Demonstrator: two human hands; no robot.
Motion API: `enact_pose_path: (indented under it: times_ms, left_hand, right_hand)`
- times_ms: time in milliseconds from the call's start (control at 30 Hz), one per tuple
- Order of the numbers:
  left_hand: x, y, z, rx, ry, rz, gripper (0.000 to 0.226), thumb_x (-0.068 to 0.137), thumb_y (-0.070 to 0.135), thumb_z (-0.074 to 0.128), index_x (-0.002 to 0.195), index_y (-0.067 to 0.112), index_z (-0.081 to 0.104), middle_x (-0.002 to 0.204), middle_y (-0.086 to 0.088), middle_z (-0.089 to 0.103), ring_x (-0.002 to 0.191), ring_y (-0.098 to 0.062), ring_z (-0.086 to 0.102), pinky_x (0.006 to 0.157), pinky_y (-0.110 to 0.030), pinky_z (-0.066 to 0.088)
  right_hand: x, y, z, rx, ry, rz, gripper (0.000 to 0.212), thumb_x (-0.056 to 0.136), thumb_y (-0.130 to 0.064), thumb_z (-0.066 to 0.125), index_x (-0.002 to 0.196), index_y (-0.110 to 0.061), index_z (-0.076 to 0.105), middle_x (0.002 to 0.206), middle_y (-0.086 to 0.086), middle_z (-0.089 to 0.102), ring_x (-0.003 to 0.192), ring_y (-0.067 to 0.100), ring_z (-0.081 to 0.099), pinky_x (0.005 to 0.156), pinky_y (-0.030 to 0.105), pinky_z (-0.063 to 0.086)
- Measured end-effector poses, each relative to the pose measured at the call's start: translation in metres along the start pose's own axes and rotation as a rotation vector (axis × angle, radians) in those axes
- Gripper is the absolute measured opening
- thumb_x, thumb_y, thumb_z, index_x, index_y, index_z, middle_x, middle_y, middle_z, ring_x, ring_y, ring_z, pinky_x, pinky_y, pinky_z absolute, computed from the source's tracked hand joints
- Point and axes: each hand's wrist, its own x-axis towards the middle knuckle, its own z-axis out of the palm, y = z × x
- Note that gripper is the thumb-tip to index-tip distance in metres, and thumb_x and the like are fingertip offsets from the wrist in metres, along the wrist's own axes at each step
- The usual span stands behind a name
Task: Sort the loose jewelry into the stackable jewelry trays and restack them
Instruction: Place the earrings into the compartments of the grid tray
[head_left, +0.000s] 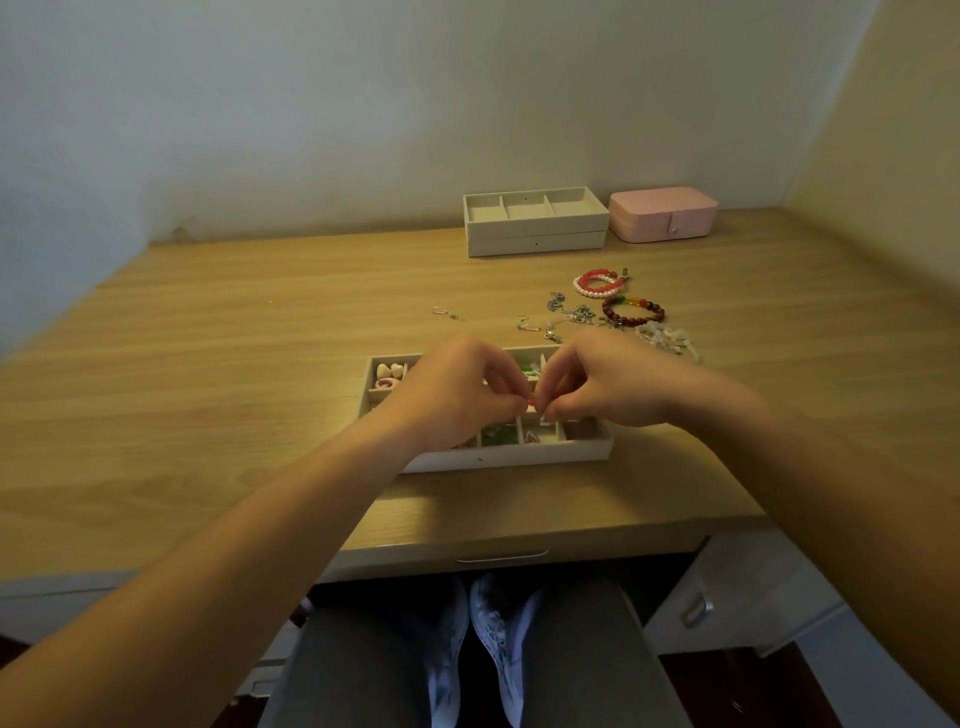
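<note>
Red jewelry piece (530, 402), tiny, held just above the divided tray (498, 458) at the desk's (208, 364) near edge. Probably light, slick and easily dropped; best taken by fingertip pinch at each end. Left hand (457, 395): fingers curled, thumb and forefinger pinching its left end. Right hand (602, 384): curled likewise, pinching the right end. Farther right, loose bracelets (631, 309) and chains waiting on the desk.

A divided tray (498, 457) is set near on the counter (208, 364); loose jewelry (613, 312) is scattered behind it to the right, stacked trays (535, 236) farther back.
</note>
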Motion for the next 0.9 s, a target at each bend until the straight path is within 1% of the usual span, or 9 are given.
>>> enact_pose_path:
  times_ms: [133, 200, 267, 333, 400, 500, 667, 800, 900]
  left_hand:
    - [-0.002, 0.003, 0.001, 0.097, -0.034, 0.013, 0.007, 0.086, 0.026, 0.077, 0.087, 0.032, 0.079, 0.073, 0.011, 0.065, 0.058, -0.003, 0.051, 0.053, -0.016, 0.037]
    - [0.0, 0.003, 0.001, 0.109, -0.057, 0.012, 0.008, 0.086, 0.026, 0.078, 0.088, 0.033, 0.08, 0.072, 0.011, 0.064, 0.057, -0.004, 0.05, 0.051, -0.013, 0.036]
    - [0.001, 0.002, 0.002, 0.116, -0.076, 0.009, 0.009, 0.086, 0.026, 0.078, 0.089, 0.033, 0.08, 0.073, 0.009, 0.065, 0.059, -0.005, 0.051, 0.05, -0.013, 0.037]
    - [0.002, 0.002, 0.004, 0.107, -0.086, 0.006, 0.009, 0.085, 0.025, 0.077, 0.09, 0.032, 0.081, 0.074, 0.006, 0.068, 0.062, -0.006, 0.053, 0.049, -0.012, 0.038]
    - [0.003, 0.002, 0.006, 0.097, -0.083, 0.0, 0.009, 0.085, 0.025, 0.077, 0.089, 0.032, 0.081, 0.076, 0.006, 0.07, 0.065, -0.007, 0.055, 0.05, -0.011, 0.039]
    - [0.003, 0.004, 0.007, 0.096, -0.085, -0.012, 0.01, 0.086, 0.024, 0.075, 0.09, 0.03, 0.081, 0.075, 0.01, 0.069, 0.067, -0.005, 0.057, 0.053, -0.013, 0.04]
    - [0.004, 0.006, 0.007, 0.121, -0.129, -0.005, 0.011, 0.088, 0.023, 0.072, 0.095, 0.027, 0.081, 0.077, 0.013, 0.07, 0.072, -0.004, 0.061, 0.06, -0.016, 0.044]
    - [0.007, 0.007, 0.007, 0.166, -0.143, 0.004, 0.012, 0.089, 0.026, 0.072, 0.096, 0.027, 0.081, 0.082, 0.007, 0.074, 0.074, -0.007, 0.063, 0.065, -0.023, 0.051]
    - [0.008, 0.007, 0.007, 0.191, -0.139, 0.007, 0.012, 0.088, 0.028, 0.072, 0.095, 0.027, 0.081, 0.081, 0.006, 0.073, 0.072, -0.007, 0.061, 0.064, -0.024, 0.049]
  right_hand:
    - [-0.003, -0.002, 0.004, -0.087, 0.007, -0.023, 0.011, 0.09, -0.017, 0.075, 0.094, -0.027, 0.079, 0.084, -0.013, 0.073, 0.079, 0.002, 0.068, 0.069, 0.019, 0.057]
    - [-0.006, -0.004, 0.005, -0.154, 0.006, -0.038, 0.011, 0.09, -0.019, 0.074, 0.093, -0.029, 0.079, 0.086, -0.013, 0.07, 0.08, 0.004, 0.064, 0.062, 0.014, 0.047]
    - [-0.008, -0.005, 0.007, -0.214, 0.008, -0.039, 0.012, 0.09, -0.02, 0.073, 0.093, -0.03, 0.079, 0.087, -0.016, 0.064, 0.079, 0.002, 0.057, 0.06, 0.013, 0.036]
    - [-0.008, -0.005, 0.009, -0.219, 0.028, -0.032, 0.012, 0.091, -0.02, 0.073, 0.093, -0.03, 0.079, 0.084, -0.019, 0.059, 0.077, -0.001, 0.052, 0.059, 0.012, 0.033]
    - [-0.006, -0.005, 0.011, -0.208, 0.046, -0.024, 0.012, 0.091, -0.02, 0.073, 0.093, -0.029, 0.079, 0.083, -0.018, 0.06, 0.077, 0.001, 0.053, 0.059, 0.015, 0.035]
    - [-0.004, -0.005, 0.015, -0.186, 0.073, 0.008, 0.015, 0.089, -0.015, 0.072, 0.091, -0.028, 0.081, 0.082, -0.011, 0.065, 0.075, 0.008, 0.058, 0.057, 0.018, 0.04]
    - [0.001, -0.005, 0.019, -0.169, 0.076, 0.07, 0.018, 0.086, -0.012, 0.072, 0.094, -0.024, 0.082, 0.082, -0.01, 0.07, 0.069, 0.003, 0.057, 0.054, 0.016, 0.039]
    - [0.002, -0.004, 0.02, -0.141, 0.084, 0.085, 0.019, 0.087, -0.012, 0.071, 0.096, -0.023, 0.083, 0.088, -0.005, 0.074, 0.074, 0.006, 0.062, 0.059, 0.018, 0.047]
    - [0.0, -0.002, 0.017, -0.119, 0.064, 0.072, 0.021, 0.091, -0.011, 0.066, 0.098, -0.021, 0.083, 0.085, -0.005, 0.075, 0.075, 0.007, 0.064, 0.063, 0.021, 0.052]
